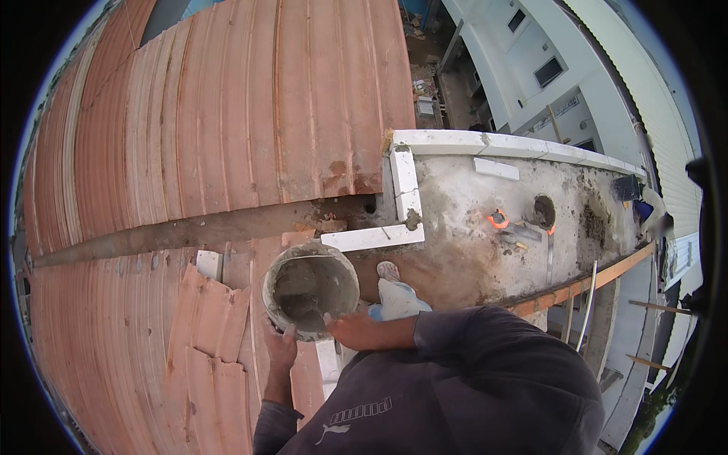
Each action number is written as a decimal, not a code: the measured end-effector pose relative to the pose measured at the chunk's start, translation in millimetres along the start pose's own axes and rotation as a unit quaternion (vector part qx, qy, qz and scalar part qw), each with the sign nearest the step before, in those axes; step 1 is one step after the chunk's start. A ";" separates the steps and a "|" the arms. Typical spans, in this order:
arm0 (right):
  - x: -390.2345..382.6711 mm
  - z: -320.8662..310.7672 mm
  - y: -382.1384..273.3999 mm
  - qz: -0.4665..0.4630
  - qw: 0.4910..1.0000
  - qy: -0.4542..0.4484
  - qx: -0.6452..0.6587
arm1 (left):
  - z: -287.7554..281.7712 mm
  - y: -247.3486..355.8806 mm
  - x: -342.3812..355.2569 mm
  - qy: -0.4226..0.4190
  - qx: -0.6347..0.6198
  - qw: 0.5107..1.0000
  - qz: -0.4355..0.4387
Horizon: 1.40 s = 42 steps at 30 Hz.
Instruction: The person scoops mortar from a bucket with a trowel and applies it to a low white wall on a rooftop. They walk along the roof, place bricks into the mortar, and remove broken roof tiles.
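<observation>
A round bucket (345, 292) crusted with grey mortar stands tilted in front of me, its inside coated and a wet grey layer at the bottom. My left hand (281, 345) grips its near left side, fingers up against the outer wall. At the near right rim, my right hand (350, 331) is closed over the edge with its fingertips just inside. Beyond the bucket runs a low wall of white blocks (371, 237), with dabs of mortar at its joints. My sandalled foot (389, 271) is on the slab to the right of the bucket.
Rusty corrugated roofing (250, 114) spreads left, with loose sheets (216, 318). On the stained concrete slab (455, 227) lie an orange-rimmed container (497, 218), a loose white block (497, 168), hand tools (516, 241) and a mortar-filled round vessel (544, 211). A timber board (584, 277) edges a drop.
</observation>
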State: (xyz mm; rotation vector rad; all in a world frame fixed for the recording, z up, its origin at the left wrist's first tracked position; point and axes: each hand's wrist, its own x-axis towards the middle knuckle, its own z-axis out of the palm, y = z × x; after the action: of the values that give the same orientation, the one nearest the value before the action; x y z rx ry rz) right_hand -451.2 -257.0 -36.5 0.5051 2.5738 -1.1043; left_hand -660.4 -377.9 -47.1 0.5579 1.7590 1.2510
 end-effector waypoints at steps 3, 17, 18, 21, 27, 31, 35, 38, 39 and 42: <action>-46.3 -69.7 28.7 -0.002 0.995 -0.044 -0.095 | 16.3 33.6 1.4 -0.008 0.017 0.999 0.042; -234.1 -191.0 153.2 0.117 0.953 0.233 -0.154 | 272.9 153.0 23.6 -0.097 0.028 0.976 0.195; -245.7 -192.3 161.6 0.118 0.949 0.233 -0.176 | 289.4 157.9 25.0 -0.118 0.019 0.968 0.218; -279.2 -201.4 191.1 0.162 0.961 0.107 -0.197 | 324.4 173.8 30.5 -0.140 0.052 0.963 0.222; -313.1 -194.3 194.6 0.269 0.928 0.206 -0.155 | 370.6 184.8 36.8 -0.171 0.041 0.948 0.267; -316.8 -181.5 178.8 0.294 0.889 0.323 -0.140 | 382.4 199.0 47.3 -0.250 0.025 0.931 0.266; -311.9 -160.8 159.8 0.365 0.864 0.325 -0.123 | 388.6 206.6 52.2 -0.333 0.023 0.902 0.275; -318.2 -148.7 148.9 0.387 0.832 0.372 -0.139 | 400.3 213.4 58.0 -0.370 0.052 0.888 0.268; -322.5 -145.1 145.4 0.399 0.798 0.431 -0.136 | 404.1 213.5 57.8 -0.377 0.059 0.887 0.262; -339.4 -139.9 139.1 0.450 0.800 0.390 -0.074 | 427.7 216.5 54.5 -0.442 0.003 0.850 0.287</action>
State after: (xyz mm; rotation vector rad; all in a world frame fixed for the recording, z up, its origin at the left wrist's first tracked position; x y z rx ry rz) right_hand -106.0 -132.4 103.0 2.2065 2.3382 -0.3430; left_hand -351.7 -31.0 83.8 1.4676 0.8186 1.0760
